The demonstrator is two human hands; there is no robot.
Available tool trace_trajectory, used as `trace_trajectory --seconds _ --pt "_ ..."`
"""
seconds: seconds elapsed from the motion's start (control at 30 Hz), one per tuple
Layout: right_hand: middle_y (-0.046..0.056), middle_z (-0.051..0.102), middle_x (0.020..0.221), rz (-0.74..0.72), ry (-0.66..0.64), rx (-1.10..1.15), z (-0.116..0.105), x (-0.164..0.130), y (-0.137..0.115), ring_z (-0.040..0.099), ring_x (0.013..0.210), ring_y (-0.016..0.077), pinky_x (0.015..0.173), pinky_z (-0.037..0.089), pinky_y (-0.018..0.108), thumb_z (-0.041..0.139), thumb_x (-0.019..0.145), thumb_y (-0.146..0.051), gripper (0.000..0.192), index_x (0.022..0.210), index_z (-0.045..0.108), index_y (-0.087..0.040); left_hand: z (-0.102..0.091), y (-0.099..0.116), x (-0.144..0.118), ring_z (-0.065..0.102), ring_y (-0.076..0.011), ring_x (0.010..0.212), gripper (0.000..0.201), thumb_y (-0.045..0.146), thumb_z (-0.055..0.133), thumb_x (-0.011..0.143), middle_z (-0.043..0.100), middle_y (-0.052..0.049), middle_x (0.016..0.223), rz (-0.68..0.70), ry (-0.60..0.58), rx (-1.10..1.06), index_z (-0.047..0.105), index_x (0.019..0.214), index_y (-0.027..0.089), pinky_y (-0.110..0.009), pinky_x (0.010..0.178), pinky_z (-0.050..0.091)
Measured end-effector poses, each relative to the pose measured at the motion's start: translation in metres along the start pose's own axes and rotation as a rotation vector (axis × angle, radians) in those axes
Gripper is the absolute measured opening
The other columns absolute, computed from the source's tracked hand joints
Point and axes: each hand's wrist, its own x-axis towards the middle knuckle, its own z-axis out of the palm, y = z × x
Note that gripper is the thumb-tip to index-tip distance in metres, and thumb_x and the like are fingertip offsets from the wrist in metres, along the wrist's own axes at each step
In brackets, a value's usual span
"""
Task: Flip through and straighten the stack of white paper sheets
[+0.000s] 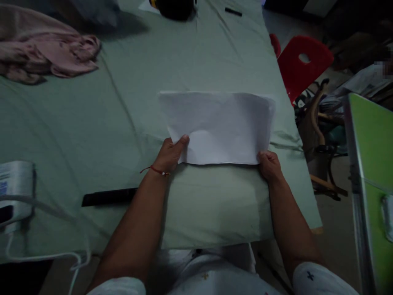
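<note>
We hold the white folded cloth [216, 127] mid-counter [76, 123], left hand [172, 153] and right hand [268, 164] each with grip clamped on a near corner. Folding seems underway; the next move likely needs even edges.

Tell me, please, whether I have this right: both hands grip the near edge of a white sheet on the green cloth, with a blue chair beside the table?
Not quite: the head view shows the chair is red, not blue. The left hand and right hand do grip the white sheet on the green cloth.

Two hands: left hand [172, 152], right hand [269, 165]; one white sheet [218, 125]; one pink garment [46, 49]; one red chair [302, 63]
</note>
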Motion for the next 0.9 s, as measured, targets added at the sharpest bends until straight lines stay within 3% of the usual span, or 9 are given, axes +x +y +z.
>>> trace_trajectory --seconds 0.1,0.2,0.37,0.63,0.77,0.9 --pt "-0.003 0.045 0.05 0.009 -0.024 -0.135 0.001 0.0 -0.001 0.034 0.051 0.0088 0.052 0.029 0.025 0.072 0.08 -0.078 0.069 0.05 0.051 -0.02 0.001 -0.002 0.0 0.073 -0.0347 0.115 0.056 0.066 0.08 0.079 0.081 -0.013 0.105 0.035 0.001 -0.021 0.08 0.109 0.019 -0.051 0.101 0.061" --pt "-0.004 0.042 0.053 0.024 -0.016 -0.12 0.002 0.001 -0.003 0.032 0.054 0.0087 0.054 0.028 0.025 0.075 0.078 -0.074 0.066 0.052 0.046 -0.021 0.003 -0.001 0.0 0.073 -0.0363 0.119 0.051 0.062 0.08 0.08 0.081 -0.015 0.108 0.022 -0.012 -0.023 0.08 0.108 0.019 -0.054 0.102 0.062" --pt "-0.003 0.045 0.059 0.051 -0.021 -0.081 0.0 0.002 -0.002 0.036 0.059 0.0105 0.058 0.031 0.026 0.08 0.073 -0.064 0.054 0.058 0.051 -0.021 0.004 0.003 -0.002 0.073 -0.0374 0.117 0.052 0.062 0.08 0.08 0.081 -0.017 0.105 -0.001 -0.006 -0.004 0.079 0.106 0.017 -0.058 0.102 0.061" --pt "-0.002 0.06 0.067 0.082 -0.046 -0.022 0.001 0.001 -0.006 0.047 0.063 0.0128 0.065 0.042 0.028 0.086 0.067 -0.054 0.038 0.068 0.069 -0.02 0.002 0.003 0.001 0.074 -0.0347 0.11 0.048 0.059 0.079 0.08 0.08 -0.015 0.101 0.031 0.016 0.043 0.079 0.101 0.016 -0.052 0.096 0.064" --pt "-0.001 0.062 0.067 0.098 -0.039 -0.015 -0.002 0.0 -0.001 0.05 0.063 0.0138 0.065 0.044 0.029 0.088 0.066 -0.055 0.039 0.069 0.071 -0.02 0.001 0.004 0.0 0.074 -0.0295 0.096 0.05 0.06 0.079 0.079 0.078 -0.014 0.095 0.019 0.002 0.088 0.078 0.098 0.013 -0.041 0.08 0.065" --pt "0.0 0.063 0.066 0.111 -0.056 -0.052 -0.01 -0.002 0.001 0.053 0.061 0.0141 0.063 0.044 0.029 0.085 0.07 -0.058 0.041 0.066 0.069 -0.019 0.0 0.005 -0.001 0.066 -0.0208 0.073 0.052 0.058 0.083 0.073 0.073 -0.009 0.08 -0.04 -0.034 0.157 0.077 0.092 0.01 -0.031 0.06 0.057"
